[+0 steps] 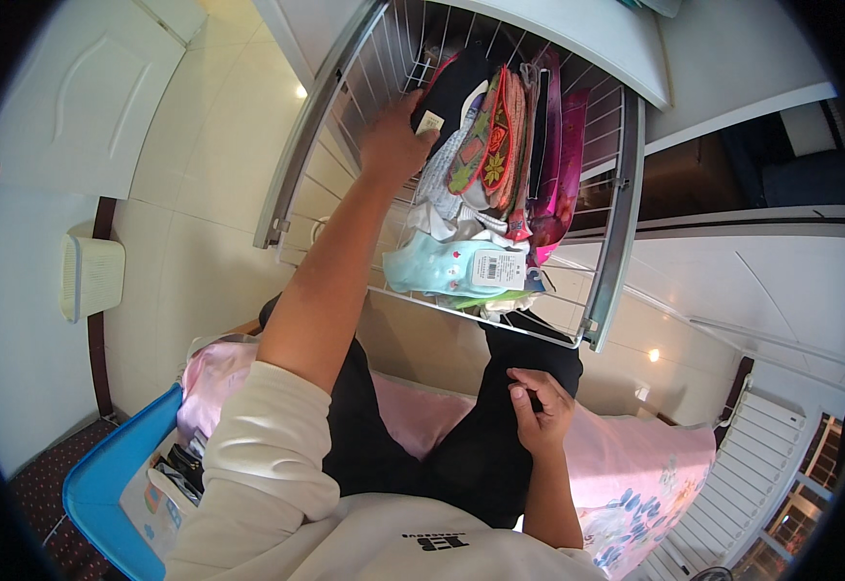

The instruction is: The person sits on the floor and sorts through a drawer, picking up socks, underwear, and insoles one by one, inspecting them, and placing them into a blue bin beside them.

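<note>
A pulled-out white wire basket drawer [299,250] on metal runners is in front of me. Inside it, my left hand [397,141] grips the near end of a dark, insole-shaped fabric bundle [459,91] with a small paper label, my thumb beside that label. To its right stand embroidered insoles [496,145] with red edging and bright pink plastic packs [564,167]. Nearer to me lie pale patterned fabric [437,185] and light-blue socks [422,265] with a white barcode tag. My right hand [544,410] rests on my thigh, holding nothing, fingers loosely bent.
I sit on a bed with a pink floral cover [633,465]. A blue-rimmed bin [117,450] with packets inside stands at my left. A cream wall basket [96,279], white door [96,94], radiator [745,436] and open cabinet shelf [727,171] surround the tiled floor [183,240].
</note>
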Available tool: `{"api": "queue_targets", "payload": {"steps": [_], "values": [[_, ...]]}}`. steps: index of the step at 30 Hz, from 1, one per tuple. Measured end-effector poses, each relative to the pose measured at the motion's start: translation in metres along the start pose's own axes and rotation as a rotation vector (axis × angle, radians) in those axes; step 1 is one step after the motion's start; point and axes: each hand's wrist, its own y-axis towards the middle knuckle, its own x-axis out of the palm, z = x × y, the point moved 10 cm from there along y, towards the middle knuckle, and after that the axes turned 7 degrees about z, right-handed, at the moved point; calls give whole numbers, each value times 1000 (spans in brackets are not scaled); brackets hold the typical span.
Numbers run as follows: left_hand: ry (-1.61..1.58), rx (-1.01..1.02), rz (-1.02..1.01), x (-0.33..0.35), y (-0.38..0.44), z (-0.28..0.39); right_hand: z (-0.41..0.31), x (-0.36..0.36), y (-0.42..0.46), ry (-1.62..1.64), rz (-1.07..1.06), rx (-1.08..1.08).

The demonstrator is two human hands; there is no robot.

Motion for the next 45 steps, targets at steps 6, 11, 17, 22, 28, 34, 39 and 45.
{"api": "queue_targets", "payload": {"steps": [6, 11, 17, 22, 28, 34, 39, 45], "values": [[60, -123, -208, 8, -10, 12, 1, 1, 0, 7, -1, 10], [47, -41, -190, 3, -27, 63, 1, 1, -1, 16, 4, 11], [-176, 17, -152, 14, -47, 73, 2, 0, -1, 1, 4, 8], [72, 160, -347, 38, -69, 88, -5, 2, 4, -44, -16, -57], [-56, 160, -329, 39, -73, 86, -3, 4, 1, -27, 1, -10], [-19, 127, -369, 27, -75, 77, -12, 6, 2, -38, 14, -52], [76, 367, -429, 19, -99, 106, -15, -6, 1, -68, 45, -38], [-175, 414, -398, -6, -101, 95, -12, -5, -7, -96, 165, -203]]}}
